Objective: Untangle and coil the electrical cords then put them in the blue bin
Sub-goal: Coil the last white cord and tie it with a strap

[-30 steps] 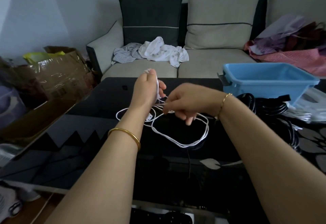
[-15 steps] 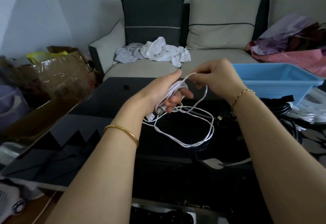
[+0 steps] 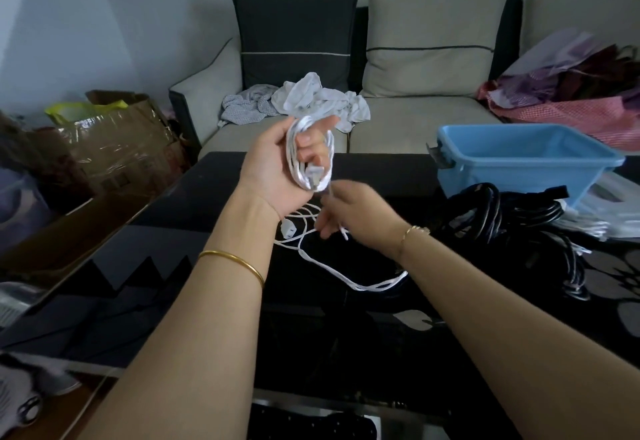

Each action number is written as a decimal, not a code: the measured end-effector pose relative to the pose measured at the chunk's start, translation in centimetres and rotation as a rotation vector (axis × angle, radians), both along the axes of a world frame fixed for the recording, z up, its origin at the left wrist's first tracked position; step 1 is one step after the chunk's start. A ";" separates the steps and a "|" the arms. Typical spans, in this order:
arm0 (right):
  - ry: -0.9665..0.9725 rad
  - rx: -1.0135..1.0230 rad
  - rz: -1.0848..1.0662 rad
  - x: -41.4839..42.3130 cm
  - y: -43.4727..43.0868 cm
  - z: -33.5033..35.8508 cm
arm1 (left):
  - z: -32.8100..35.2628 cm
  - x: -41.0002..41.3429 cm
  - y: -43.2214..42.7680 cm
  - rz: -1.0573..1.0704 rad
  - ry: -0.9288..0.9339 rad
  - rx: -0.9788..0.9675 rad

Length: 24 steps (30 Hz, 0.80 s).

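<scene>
Above glossy black table point(image 3: 145, 301), left hand point(image 3: 277, 166) palm-up, fingers wrapped in coiled thin white cord point(image 3: 311, 155), right hand point(image 3: 353, 214) pinching its loose tail, tangled black cords point(image 3: 502, 211) beside empty blue plastic bin point(image 3: 519, 159).

A beige fabric sofa point(image 3: 408, 117) holds a dark square cushion point(image 3: 294, 37) and crumpled white clothes point(image 3: 322, 100); a taped brown cardboard box point(image 3: 117, 141) stands left.

Glossy black glass table point(image 3: 214, 301), smooth blue plastic bin point(image 3: 519, 166), matt cloth sofa point(image 3: 415, 121).
</scene>
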State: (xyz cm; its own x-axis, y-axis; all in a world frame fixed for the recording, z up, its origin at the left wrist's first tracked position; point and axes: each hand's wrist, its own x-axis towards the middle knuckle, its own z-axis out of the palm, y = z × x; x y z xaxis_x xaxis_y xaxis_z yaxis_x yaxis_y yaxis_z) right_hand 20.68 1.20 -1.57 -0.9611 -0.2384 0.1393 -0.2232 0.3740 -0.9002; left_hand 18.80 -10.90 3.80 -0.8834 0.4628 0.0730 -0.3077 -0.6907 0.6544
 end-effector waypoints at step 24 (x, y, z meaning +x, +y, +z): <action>0.477 0.494 -0.401 -0.8 3.8 4.8 | -1.6 0.2 1.3 0.357 0.612 -1.394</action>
